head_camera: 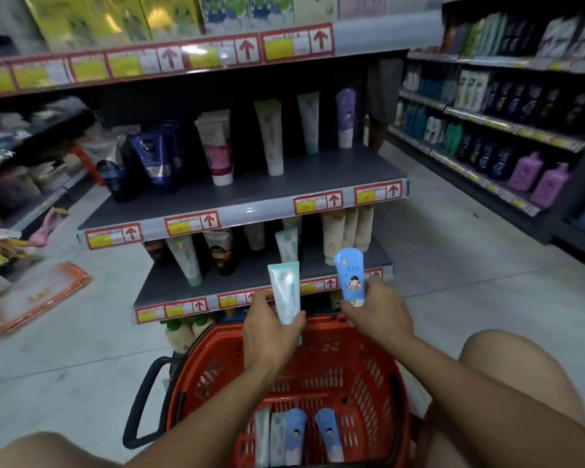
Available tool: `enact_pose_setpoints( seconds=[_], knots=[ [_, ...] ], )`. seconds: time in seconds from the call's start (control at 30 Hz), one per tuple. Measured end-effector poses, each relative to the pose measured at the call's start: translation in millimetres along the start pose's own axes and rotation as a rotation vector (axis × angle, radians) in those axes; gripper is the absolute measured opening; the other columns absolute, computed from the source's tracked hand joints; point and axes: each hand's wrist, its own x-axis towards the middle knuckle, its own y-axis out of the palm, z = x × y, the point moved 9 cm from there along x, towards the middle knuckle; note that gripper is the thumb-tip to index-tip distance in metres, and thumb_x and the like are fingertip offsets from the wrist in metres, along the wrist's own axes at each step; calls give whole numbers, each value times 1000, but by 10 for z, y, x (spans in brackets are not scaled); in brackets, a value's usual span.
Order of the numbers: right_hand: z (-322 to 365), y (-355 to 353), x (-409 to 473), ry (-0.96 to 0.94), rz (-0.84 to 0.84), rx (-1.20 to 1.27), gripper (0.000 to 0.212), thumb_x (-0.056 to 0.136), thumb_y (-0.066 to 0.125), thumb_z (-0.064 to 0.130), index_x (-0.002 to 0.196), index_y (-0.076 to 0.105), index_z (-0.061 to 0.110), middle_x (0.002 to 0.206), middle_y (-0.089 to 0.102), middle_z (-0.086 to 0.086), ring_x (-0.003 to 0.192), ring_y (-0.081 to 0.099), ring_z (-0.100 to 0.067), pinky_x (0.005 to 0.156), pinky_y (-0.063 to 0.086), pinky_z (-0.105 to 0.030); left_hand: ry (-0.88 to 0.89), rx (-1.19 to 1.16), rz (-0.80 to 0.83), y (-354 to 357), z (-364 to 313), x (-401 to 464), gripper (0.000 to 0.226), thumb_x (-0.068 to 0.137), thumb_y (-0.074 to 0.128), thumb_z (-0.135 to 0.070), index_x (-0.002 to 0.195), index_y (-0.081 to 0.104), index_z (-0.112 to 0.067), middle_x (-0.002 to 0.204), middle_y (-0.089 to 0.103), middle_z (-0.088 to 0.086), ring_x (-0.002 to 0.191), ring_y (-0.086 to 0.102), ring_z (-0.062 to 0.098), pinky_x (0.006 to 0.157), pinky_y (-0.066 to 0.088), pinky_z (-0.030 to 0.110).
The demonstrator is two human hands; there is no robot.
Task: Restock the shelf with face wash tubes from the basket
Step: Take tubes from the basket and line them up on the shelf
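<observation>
My left hand (267,327) grips a pale mint-green face wash tube (285,290), held upright above the far rim of the red basket (196,373). My right hand (379,312) holds a light blue tube (350,273) with a cartoon figure, also upright, in front of the lower shelf edge. Several more tubes (298,437), mint and blue, lie at the near end of the basket. The middle shelf (250,187) carries a few standing tubes with wide gaps. The lower shelf (169,285) holds green, black and cream tubes.
The basket's black handle (142,400) hangs to its left. My bare knees flank the basket. An orange flat pack (44,292) lies on the floor at left. Another aisle's shelves of bottles (487,130) run along the right. Grey floor lies between.
</observation>
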Motion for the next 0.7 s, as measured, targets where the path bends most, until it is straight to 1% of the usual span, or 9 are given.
enact_pose_setpoints(
  seconds=[0.1,0.17,0.23,0.3,0.4,0.5,0.57,0.63,0.7],
  knots=[
    [58,-227,122,-5,-59,21,38,74,69,48,98,55,23,90,61,2,74,56,-19,49,35,-28,44,-32,-20,-20,-280,134,53,77,85,-44,110,46,-29,95,64,-8,84,66,14,60,47,26],
    [112,-361,215,-27,-112,35,39,74,69,53,96,53,26,89,60,5,74,57,-16,50,40,-28,63,-56,-19,-20,-453,224,54,77,85,-44,112,47,-29,98,64,-10,84,64,11,57,41,17],
    [179,-485,318,-60,-165,59,40,72,69,55,96,51,28,89,59,7,76,59,-15,54,47,-31,100,-72,-25,-17,-632,320,55,78,85,-45,114,47,-30,101,64,-10,87,64,9,58,41,14],
    [273,-601,434,-104,-197,97,40,73,69,53,99,52,28,92,59,7,79,60,-14,57,48,-31,125,-100,-41,-22,-808,427,55,78,85,-45,115,47,-31,103,64,-10,89,64,7,62,44,13],
    [452,-808,618,-178,-256,148,39,74,70,51,102,54,28,94,59,8,80,61,-14,61,51,-33,148,-135,-75,-44,-1081,603,53,77,86,-44,112,48,-34,99,64,-15,85,64,0,64,45,11],
    [629,-1023,822,-235,-317,187,38,75,73,48,100,54,27,91,58,9,78,60,-13,60,52,-34,169,-184,-109,-69,-1351,805,50,76,86,-44,109,51,-34,96,66,-17,83,64,-3,68,51,17],
    [745,-1164,986,-267,-350,204,38,76,73,46,101,54,25,92,58,7,79,60,-14,61,51,-34,190,-218,-126,-92,-1532,949,50,76,86,-45,110,51,-35,96,66,-18,83,65,-5,67,52,16],
    [849,-1310,1159,-296,-385,218,39,76,74,45,102,53,23,93,59,4,81,60,-16,64,52,-37,215,-239,-146,-130,-1718,1095,52,76,86,-45,112,49,-34,96,66,-18,84,65,-5,67,53,15],
    [924,-1447,1339,-310,-416,237,40,77,74,44,102,53,22,93,59,4,81,60,-16,66,53,-38,242,-245,-174,-175,-1907,1245,53,77,85,-45,113,48,-34,97,66,-17,86,65,-3,70,54,19]
  ],
)
